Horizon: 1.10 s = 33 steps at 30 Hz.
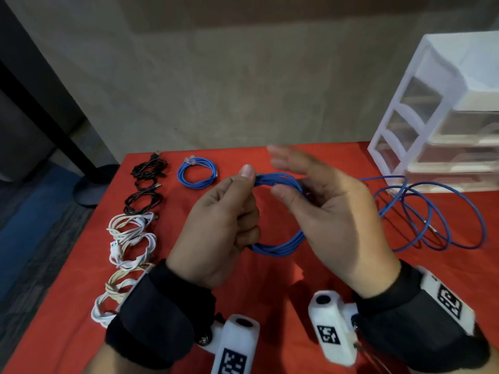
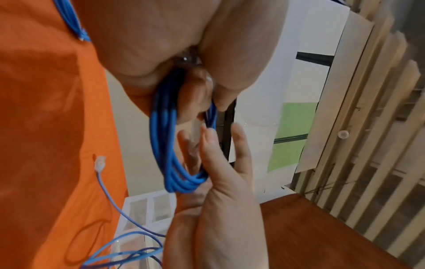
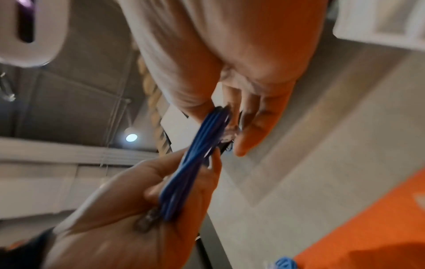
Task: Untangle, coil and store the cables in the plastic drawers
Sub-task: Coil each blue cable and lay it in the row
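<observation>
A coil of blue network cable [image 1: 280,247] hangs in the air between both hands above the red tablecloth. My left hand [image 1: 243,190] grips its left side, thumb on top and fingers curled round the strands. My right hand [image 1: 278,179] holds the coil's top right between thumb and extended, blurred fingers. The left wrist view shows the coil [image 2: 165,145] running from my left hand [image 2: 184,63] into my right hand [image 2: 218,145]. In the right wrist view a clear plug [image 3: 230,132] lies against the fingers of my right hand [image 3: 220,109] beside the coil [image 3: 195,154]. White plastic drawers [image 1: 442,117] stand at the back right.
A loose blue cable [image 1: 432,211] sprawls in loops in front of the drawers. Another blue coil [image 1: 197,172] lies at the back of the table [image 1: 270,279]. Down the left side lie black cable bundles [image 1: 148,168] and white ones [image 1: 132,238].
</observation>
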{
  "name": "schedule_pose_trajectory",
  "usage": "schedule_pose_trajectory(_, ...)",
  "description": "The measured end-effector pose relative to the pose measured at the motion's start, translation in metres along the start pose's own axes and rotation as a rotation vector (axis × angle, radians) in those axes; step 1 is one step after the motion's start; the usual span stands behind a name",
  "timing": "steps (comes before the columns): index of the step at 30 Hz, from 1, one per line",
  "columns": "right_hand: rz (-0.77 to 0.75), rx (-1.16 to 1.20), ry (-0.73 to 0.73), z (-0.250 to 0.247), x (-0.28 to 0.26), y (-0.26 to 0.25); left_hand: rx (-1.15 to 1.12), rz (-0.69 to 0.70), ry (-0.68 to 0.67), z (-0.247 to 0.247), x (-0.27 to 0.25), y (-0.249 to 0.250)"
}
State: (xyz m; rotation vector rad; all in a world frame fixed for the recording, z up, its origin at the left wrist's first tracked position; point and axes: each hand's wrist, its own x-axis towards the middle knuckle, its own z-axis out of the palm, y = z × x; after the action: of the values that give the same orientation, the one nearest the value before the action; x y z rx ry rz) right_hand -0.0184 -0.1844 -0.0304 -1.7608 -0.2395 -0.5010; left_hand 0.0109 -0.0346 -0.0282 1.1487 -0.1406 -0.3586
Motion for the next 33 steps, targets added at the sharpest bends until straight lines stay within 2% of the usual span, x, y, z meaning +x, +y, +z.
schedule_pose_trajectory(4,0.026,0.058,0.005,-0.006,0.004,0.003,0.181,0.065,-0.073,-0.004,-0.003,0.003)
schedule_pose_trajectory(6,0.019,0.049,-0.011,-0.009,0.003,0.003,0.270,0.096,-0.048,-0.008,-0.003,0.005)
schedule_pose_trajectory(9,0.048,0.096,-0.014,-0.006,0.001,0.004,0.119,0.052,0.039,-0.016,0.001,0.005)
schedule_pose_trajectory(11,0.075,0.002,-0.015,-0.003,0.001,0.010,0.065,0.044,0.037,-0.017,0.003,0.005)
schedule_pose_trajectory(17,0.201,0.014,-0.041,0.002,0.013,0.017,0.104,0.016,0.087,-0.022,0.006,0.003)
schedule_pose_trajectory(20,0.229,0.059,-0.119,0.004,0.015,0.013,0.128,0.025,0.099,-0.029,0.004,0.008)
schedule_pose_trajectory(24,0.287,0.111,-0.207,0.008,0.017,0.004,0.210,0.028,0.047,-0.042,0.002,0.014)
schedule_pose_trajectory(29,0.271,0.037,-0.229,0.012,0.029,-0.010,0.334,0.127,0.018,-0.051,0.002,0.021)
schedule_pose_trajectory(33,0.195,-0.097,-0.278,0.018,0.035,-0.021,0.479,0.256,0.012,-0.054,0.000,0.025)
